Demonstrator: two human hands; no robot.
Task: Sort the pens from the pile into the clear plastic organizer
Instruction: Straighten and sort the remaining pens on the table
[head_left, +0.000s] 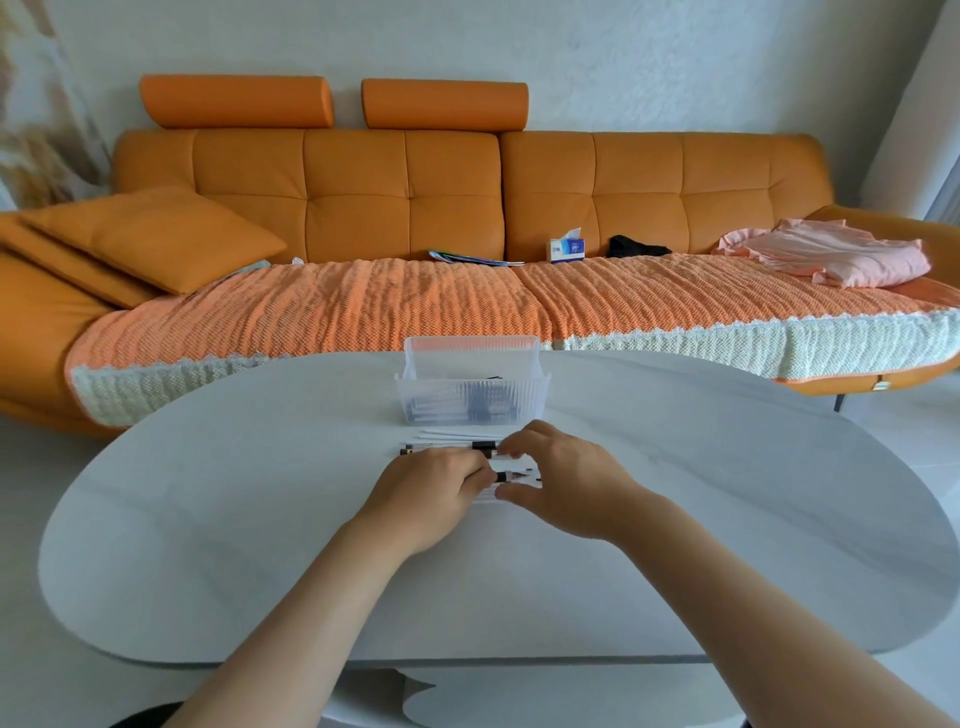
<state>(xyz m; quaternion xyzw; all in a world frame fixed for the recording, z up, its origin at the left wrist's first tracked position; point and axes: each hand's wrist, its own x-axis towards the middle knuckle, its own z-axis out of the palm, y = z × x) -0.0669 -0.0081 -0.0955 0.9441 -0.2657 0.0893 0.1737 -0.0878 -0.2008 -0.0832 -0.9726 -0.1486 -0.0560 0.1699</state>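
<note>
On the white oval desk (234, 519), both hands meet over the pile of pens (457, 445), which lies just in front of the clear plastic organizer (470, 397) near the desk's far edge. The left hand (431, 488) lies palm down with its fingers curled over the near pens, gripping a bunch of them; a black-tipped pen sticks out from under its knuckles. The right hand (566, 478) faces it, its fingers arched over the far side of the pile and its thumb against the near side, pinching the pens' ends between them. A few white pens with dark ends lie loose beyond the fingers, close to the organizer. Through the organizer's ribbed front wall dark pens show inside. Behind the desk stands an orange sofa (405, 171) with a tissue box (567, 248) and folded pink clothing (831, 254).
</note>
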